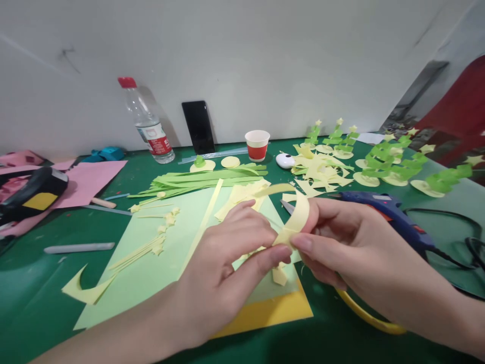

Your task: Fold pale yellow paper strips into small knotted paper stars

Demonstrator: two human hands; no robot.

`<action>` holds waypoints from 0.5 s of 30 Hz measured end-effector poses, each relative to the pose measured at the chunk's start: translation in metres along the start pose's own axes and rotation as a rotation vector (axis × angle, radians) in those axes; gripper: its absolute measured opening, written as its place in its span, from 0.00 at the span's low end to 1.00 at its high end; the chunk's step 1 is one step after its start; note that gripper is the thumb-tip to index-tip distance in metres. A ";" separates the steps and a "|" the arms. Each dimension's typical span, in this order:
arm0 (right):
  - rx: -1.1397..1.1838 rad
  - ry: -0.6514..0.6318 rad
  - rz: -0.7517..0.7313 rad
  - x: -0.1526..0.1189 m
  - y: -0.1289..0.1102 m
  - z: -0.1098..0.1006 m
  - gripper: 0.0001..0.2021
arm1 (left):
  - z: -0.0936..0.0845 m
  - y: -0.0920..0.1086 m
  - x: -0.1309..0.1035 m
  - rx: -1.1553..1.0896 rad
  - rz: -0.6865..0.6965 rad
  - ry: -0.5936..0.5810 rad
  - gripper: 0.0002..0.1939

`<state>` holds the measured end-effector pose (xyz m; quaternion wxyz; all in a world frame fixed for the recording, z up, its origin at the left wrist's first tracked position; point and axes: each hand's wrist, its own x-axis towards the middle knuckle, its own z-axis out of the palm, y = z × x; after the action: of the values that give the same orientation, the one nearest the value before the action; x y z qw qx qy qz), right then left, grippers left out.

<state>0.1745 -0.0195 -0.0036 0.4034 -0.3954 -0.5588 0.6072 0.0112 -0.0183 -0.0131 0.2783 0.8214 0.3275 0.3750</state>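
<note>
Between my two hands a pale yellow paper strip (299, 215) curves into a loop. My left hand (227, 263) pinches its lower end between thumb and forefinger. Close beside it, my right hand (344, 242) grips the strip the same way, with the thumb on the near face. Under my hands lie light green paper sheets (147, 222) over a yellow sheet (269, 316). More yellow strips (242, 197) are stacked just beyond my left hand. Thin yellow stems with small stars (151, 247) rest on the green paper. Scissors, mostly hidden by my right hand, show a blade tip (287, 206) and a yellow handle (371, 316).
A blue glue gun (390, 207) with a cable lies at right, near several green paper plants (401, 162) and paper scraps (322, 169). Along the wall stand a water bottle (151, 126), a phone (198, 126) and a paper cup (257, 146). A pen (79, 248) lies left.
</note>
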 end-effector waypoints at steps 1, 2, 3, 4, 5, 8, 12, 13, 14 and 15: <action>0.010 -0.014 -0.001 0.000 0.000 0.000 0.09 | 0.000 -0.001 -0.002 -0.030 -0.001 -0.004 0.13; 0.019 -0.025 0.006 0.000 0.000 0.000 0.09 | 0.001 -0.002 -0.003 -0.060 -0.004 -0.007 0.13; 0.030 -0.033 0.020 0.000 0.000 0.000 0.09 | 0.001 -0.002 -0.005 -0.086 -0.009 -0.011 0.14; 0.040 -0.043 0.038 0.001 -0.001 0.000 0.08 | 0.001 -0.003 -0.005 -0.108 -0.012 -0.011 0.14; 0.048 -0.050 0.061 0.001 -0.001 0.000 0.08 | 0.001 -0.003 -0.006 -0.123 -0.014 -0.014 0.15; 0.045 -0.061 0.108 0.000 -0.002 0.000 0.08 | 0.000 -0.002 -0.005 -0.118 -0.032 -0.045 0.16; 0.018 -0.075 0.112 0.001 -0.002 0.002 0.09 | -0.002 -0.001 -0.002 -0.118 -0.051 -0.084 0.17; 0.020 -0.080 0.119 0.001 -0.002 0.002 0.08 | -0.002 -0.001 -0.002 -0.121 -0.049 -0.087 0.18; 0.022 -0.084 0.130 0.002 -0.002 0.002 0.08 | -0.002 -0.001 -0.001 -0.115 -0.048 -0.096 0.18; 0.017 -0.086 0.145 0.002 -0.002 0.002 0.07 | -0.002 -0.001 0.000 -0.105 -0.044 -0.094 0.18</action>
<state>0.1721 -0.0183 -0.0018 0.3373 -0.4047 -0.5405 0.6559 0.0088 -0.0171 -0.0127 0.3442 0.8151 0.3119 0.3463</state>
